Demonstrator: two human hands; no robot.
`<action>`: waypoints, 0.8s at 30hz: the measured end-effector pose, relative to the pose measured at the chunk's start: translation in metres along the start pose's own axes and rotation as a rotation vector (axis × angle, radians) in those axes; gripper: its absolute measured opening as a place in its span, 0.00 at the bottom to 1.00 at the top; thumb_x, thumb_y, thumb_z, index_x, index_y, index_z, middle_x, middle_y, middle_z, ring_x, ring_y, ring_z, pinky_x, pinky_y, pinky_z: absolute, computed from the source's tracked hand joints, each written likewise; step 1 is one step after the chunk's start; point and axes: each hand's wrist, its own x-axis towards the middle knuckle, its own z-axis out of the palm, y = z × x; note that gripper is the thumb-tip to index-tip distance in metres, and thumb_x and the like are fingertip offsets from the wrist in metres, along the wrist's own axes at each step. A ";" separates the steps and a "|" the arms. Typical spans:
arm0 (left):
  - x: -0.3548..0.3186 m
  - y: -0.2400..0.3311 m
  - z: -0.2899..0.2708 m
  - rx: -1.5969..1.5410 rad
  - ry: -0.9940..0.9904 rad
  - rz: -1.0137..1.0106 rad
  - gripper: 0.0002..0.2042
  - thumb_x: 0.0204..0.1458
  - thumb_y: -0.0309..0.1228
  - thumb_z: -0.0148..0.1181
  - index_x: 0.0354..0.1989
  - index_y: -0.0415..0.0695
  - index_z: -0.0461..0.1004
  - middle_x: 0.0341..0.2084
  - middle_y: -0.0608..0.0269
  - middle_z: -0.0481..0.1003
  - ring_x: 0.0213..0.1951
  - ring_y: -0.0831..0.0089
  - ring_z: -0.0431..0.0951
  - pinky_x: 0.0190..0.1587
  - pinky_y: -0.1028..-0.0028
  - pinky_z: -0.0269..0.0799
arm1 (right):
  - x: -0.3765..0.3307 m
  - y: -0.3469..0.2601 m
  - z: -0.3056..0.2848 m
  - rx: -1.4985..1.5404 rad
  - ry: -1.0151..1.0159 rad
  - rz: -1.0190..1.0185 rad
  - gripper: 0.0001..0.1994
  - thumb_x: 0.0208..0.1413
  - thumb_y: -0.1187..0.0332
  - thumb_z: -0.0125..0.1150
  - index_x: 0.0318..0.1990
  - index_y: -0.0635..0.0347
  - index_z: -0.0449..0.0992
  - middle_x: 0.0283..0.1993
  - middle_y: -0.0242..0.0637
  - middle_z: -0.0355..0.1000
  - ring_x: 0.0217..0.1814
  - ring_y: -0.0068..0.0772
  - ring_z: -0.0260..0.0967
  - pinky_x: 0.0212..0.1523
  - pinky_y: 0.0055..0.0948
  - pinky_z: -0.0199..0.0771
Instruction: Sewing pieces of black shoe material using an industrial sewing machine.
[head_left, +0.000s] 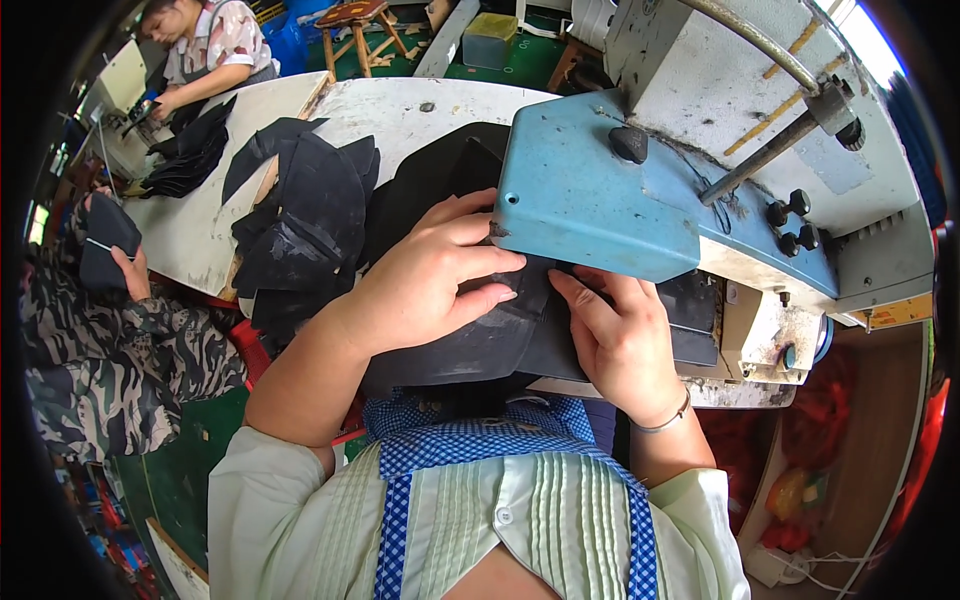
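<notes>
Left hand (430,270) over black sheets (450,355), fingers spread wide. Right hand (622,340) at their right side, fingers bent, tips partly hidden under blue machine housing (590,195) — cannot tell if gripping. Sheets lie on white tabletop (425,106), partly beneath housing (black pieces (310,215) heaped left).

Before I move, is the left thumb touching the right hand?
Apart. The head view shows black material in the gap between the tip of the left thumb and the right hand.
</notes>
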 end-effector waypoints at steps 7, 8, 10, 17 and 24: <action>-0.001 0.010 0.010 -0.009 0.052 -0.030 0.06 0.48 0.26 0.67 0.35 0.42 0.81 0.45 0.57 0.77 0.56 0.53 0.72 0.61 0.54 0.65 | -0.002 0.002 -0.001 -0.004 0.005 -0.011 0.21 0.42 0.82 0.63 0.47 0.57 0.82 0.45 0.43 0.74 0.46 0.47 0.73 0.47 0.40 0.75; -0.001 0.008 0.011 -0.001 0.059 0.004 0.06 0.48 0.26 0.67 0.35 0.43 0.81 0.44 0.57 0.77 0.55 0.54 0.73 0.60 0.53 0.65 | -0.002 0.001 -0.001 -0.004 0.005 -0.011 0.21 0.42 0.82 0.63 0.47 0.57 0.82 0.45 0.43 0.74 0.46 0.47 0.73 0.47 0.40 0.75; -0.001 0.008 0.012 0.008 0.066 0.038 0.05 0.48 0.25 0.66 0.34 0.44 0.81 0.44 0.58 0.77 0.54 0.55 0.74 0.60 0.52 0.65 | -0.002 0.001 -0.002 0.016 -0.006 -0.015 0.18 0.41 0.81 0.65 0.44 0.64 0.82 0.45 0.45 0.72 0.47 0.49 0.70 0.48 0.42 0.74; 0.000 0.006 0.015 0.081 0.074 0.042 0.07 0.49 0.26 0.66 0.37 0.44 0.81 0.46 0.57 0.76 0.57 0.54 0.72 0.61 0.46 0.64 | -0.004 0.002 -0.003 0.000 0.024 -0.032 0.18 0.41 0.81 0.66 0.44 0.64 0.82 0.44 0.45 0.72 0.46 0.48 0.71 0.47 0.41 0.75; 0.002 0.000 0.014 0.146 0.021 0.062 0.18 0.46 0.39 0.72 0.43 0.45 0.80 0.52 0.53 0.72 0.63 0.51 0.67 0.62 0.40 0.60 | -0.004 0.001 -0.003 0.010 0.000 -0.021 0.19 0.40 0.81 0.66 0.45 0.64 0.82 0.45 0.44 0.72 0.48 0.48 0.70 0.48 0.42 0.74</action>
